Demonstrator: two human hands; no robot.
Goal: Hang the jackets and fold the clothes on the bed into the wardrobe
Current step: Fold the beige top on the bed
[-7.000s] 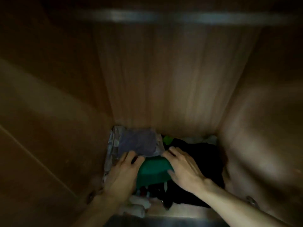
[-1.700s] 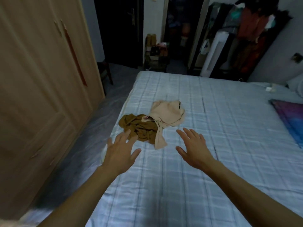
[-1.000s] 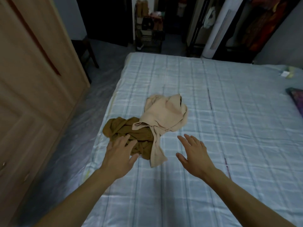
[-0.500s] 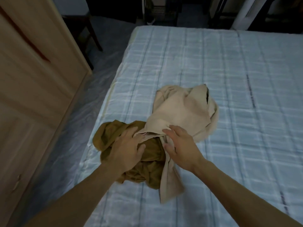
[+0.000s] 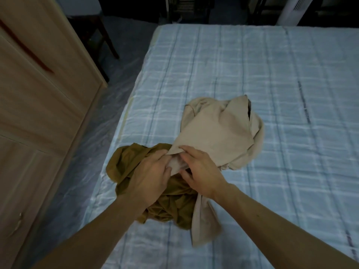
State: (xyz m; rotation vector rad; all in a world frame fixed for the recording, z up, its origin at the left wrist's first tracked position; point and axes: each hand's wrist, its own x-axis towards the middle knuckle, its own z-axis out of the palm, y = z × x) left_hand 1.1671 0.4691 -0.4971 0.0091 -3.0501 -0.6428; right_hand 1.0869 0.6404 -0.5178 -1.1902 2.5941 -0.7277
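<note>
head: left hand [image 5: 149, 175], right hand [image 5: 202, 173] grip beige garment [image 5: 217, 133] by near edge.

Bedroom in somebody's home, pretty clearly. A bed [image 5: 252, 65] with a pale blue checked sheet fills everything from 12 to 4 o'clock. A light wooden wardrobe [image 5: 38, 94] runs along the 9 o'clock side, with a strip of grey floor [image 5: 93, 136] between them. Crumpled on the sheet near the middle are a beige garment [image 5: 217, 129] and an olive-brown garment [image 5: 132, 162], touching. There are dark chair legs [image 5: 112, 47] at 11 o'clock and a white tower unit [image 5: 291, 10] at 1 (fan or cooler, can't tell).
</note>
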